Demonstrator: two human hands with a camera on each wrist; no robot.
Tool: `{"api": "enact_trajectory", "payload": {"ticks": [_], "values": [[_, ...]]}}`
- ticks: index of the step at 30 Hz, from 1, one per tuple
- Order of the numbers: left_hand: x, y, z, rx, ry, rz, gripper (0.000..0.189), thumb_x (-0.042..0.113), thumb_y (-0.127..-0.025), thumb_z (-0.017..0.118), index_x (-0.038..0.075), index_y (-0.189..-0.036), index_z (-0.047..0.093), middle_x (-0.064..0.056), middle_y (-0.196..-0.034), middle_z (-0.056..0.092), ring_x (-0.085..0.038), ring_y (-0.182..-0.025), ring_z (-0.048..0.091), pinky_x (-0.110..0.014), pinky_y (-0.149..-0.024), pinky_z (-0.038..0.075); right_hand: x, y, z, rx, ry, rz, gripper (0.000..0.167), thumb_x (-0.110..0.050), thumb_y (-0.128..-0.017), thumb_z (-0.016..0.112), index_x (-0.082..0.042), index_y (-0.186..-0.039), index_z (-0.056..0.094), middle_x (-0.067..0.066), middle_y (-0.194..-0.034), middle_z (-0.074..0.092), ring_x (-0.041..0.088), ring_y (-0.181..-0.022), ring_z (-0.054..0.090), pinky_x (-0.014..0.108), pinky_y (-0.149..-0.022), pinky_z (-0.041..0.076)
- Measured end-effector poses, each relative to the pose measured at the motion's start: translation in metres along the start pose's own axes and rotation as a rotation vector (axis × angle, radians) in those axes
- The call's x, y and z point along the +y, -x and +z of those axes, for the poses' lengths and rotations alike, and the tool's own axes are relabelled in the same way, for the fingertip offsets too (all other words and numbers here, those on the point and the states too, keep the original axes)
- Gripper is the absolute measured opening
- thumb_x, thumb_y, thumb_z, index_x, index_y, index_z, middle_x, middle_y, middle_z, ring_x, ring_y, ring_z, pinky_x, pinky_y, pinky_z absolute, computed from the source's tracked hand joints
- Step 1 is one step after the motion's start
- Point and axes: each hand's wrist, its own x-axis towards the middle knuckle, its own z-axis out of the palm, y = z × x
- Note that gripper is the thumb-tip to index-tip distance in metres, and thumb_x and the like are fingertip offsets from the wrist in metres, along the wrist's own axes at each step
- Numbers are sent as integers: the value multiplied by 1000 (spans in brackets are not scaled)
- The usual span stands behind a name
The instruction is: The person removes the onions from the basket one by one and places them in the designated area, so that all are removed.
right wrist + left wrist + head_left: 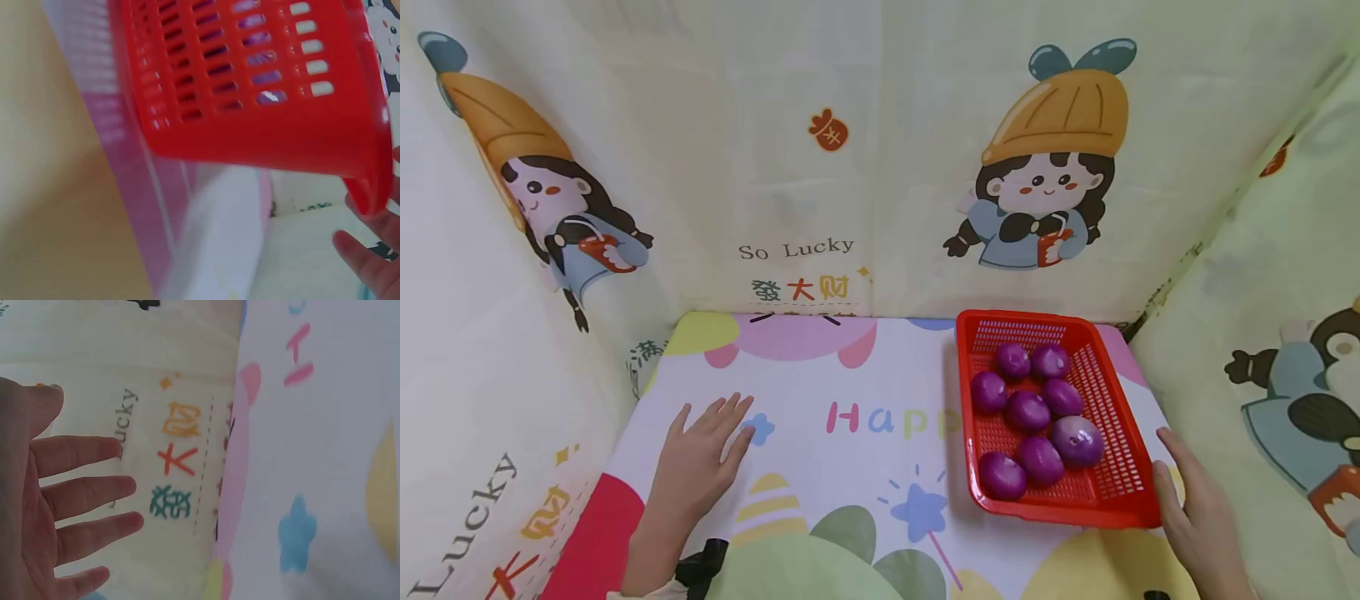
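Plastic basket [1060, 515]: solid red, w/ slot-grid pattern on base & sides. 8 onions [1027, 411]: glossy purple, 1 paler, whitish-lilac on top. Tablecloth [820, 375]: white bkgd w/ pink, yellow, green & blue shapes, incl. blue star wand [920, 511], yellow-striped cone [767, 504], multicol. lettering [853, 418]. Fabric backdrop [910, 125]: cream, w/ cartoon girls [1022, 246] in orange hats & blue dresses, plus red, yellow & green Chinese chars [801, 289]. L wrist device [702, 567]: black.

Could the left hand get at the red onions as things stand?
Probably yes, reaching rightward: the left hand is free, nothing stands between it and the red slotted basket, and the red onions lie uncovered inside.
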Motion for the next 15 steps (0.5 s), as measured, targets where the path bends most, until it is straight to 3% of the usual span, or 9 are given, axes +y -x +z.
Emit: {"api": "enact_trajectory", "payload": {"ticks": [2,5,10,13,15], "values": [[8,-4,10,40,35,13,46,24,-93,72,12,-137,69,-14,-134,72,-37,-123,69,-69,-112,38,0,1,6,6,-52,96,53,-22,-111,45,-16,-163,36,29,-154,50,52,-135,48,-3,-99,15],[23,-9,24,77,98,19,40,22,-94,72,11,-133,72,-11,-130,75,-33,-119,72,-67,-110,42,0,0,10,-22,-122,250,52,-30,-113,37,-24,-165,33,23,-158,49,45,-138,49,-3,-92,26],[51,-23,43,89,185,39,36,20,-96,71,12,-131,73,-9,-130,75,-29,-119,72,-66,-108,46,3,-2,19,-29,-238,404,51,-36,-114,32,-30,-165,31,-1,-168,40,18,-152,41,-4,-93,34],[66,-31,52,79,230,71,35,21,-97,71,13,-131,73,-8,-130,75,-28,-120,72,-65,-107,47,3,-2,24,-18,-297,465,51,-37,-114,31,-31,-164,32,-7,-169,38,15,-153,40,-2,-93,36],[75,-36,56,65,263,90,34,22,-98,70,14,-131,74,-6,-130,75,-26,-121,72,-64,-108,48,2,-3,27,-20,-338,510,51,-37,-114,31,-32,-164,31,-2,-170,37,16,-149,42,-2,-88,40]]}}
